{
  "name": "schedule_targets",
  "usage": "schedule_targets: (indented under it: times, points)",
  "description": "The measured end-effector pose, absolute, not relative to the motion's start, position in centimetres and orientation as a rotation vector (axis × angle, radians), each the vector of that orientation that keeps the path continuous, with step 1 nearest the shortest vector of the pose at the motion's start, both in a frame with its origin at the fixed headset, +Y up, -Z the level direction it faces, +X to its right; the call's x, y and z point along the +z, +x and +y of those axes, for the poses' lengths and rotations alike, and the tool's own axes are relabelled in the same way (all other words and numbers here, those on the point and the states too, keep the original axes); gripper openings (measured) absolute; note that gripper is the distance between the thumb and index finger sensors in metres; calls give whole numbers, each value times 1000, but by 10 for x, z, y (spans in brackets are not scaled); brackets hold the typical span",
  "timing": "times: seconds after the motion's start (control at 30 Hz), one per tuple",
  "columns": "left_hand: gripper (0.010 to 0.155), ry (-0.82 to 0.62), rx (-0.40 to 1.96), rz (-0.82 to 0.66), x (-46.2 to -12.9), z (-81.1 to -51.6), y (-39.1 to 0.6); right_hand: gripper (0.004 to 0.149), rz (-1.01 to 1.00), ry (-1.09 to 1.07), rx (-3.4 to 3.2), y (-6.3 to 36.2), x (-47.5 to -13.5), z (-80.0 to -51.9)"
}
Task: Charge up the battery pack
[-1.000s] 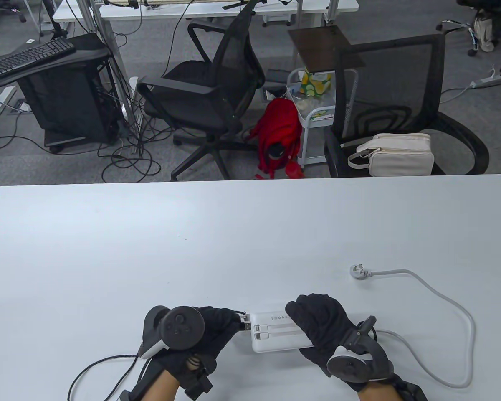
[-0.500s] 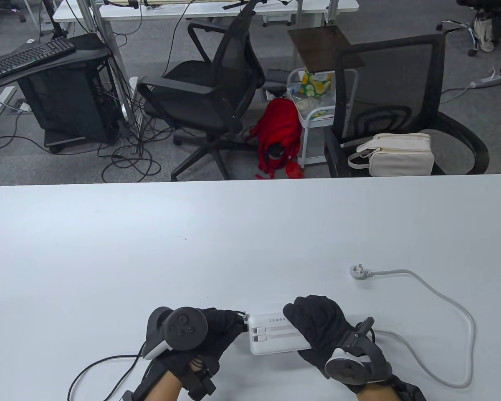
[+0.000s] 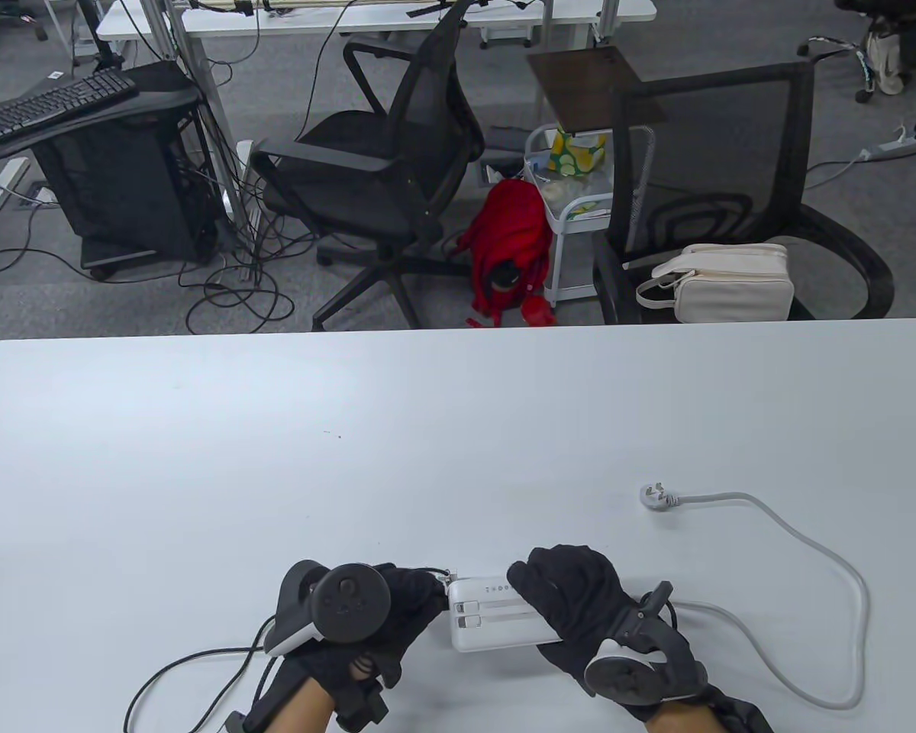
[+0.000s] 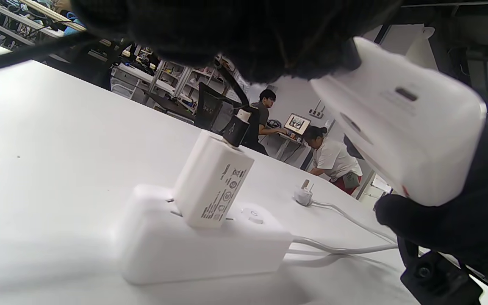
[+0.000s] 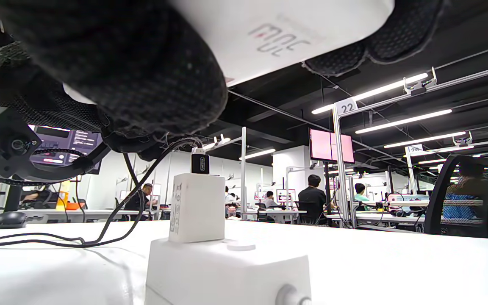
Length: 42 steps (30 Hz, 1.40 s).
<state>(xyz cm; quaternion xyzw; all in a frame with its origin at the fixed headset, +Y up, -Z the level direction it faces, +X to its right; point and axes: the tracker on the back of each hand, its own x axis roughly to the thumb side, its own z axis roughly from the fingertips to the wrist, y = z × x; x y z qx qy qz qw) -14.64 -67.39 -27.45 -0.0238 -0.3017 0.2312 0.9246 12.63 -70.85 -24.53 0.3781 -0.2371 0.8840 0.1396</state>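
Battery pack: the white battery pack is at the near edge of the table, held up between the two hands; the wrist views show it raised off the tabletop.
Right hand: the right hand grips the battery pack's right end, fingers wrapped over the top and thumb underneath.
Left hand: the left hand is at the battery pack's left end, fingers bunched together around a black cable whose plug meets that end; how far the plug sits in, I cannot tell.
Power strip: a white power strip lies on the table below the battery pack.
Charger: a white charger stands plugged into the power strip, the black cable's other plug in its top.
Wall plug: the power strip's grey cord loops right of the battery pack and ends in a wall plug lying loose on the table, well beyond the right hand.
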Motion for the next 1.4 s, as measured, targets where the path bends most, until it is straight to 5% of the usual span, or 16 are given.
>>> schedule_targets:
  times: [0.73,1.4]
  points:
    - [56,265,265,-586,-259,-649,-177,106,-661,1057,2576,128,-257,-696]
    - [61,291,279,-489,-259,-640,-200,89,-389,843,2827,139,-362,-668]
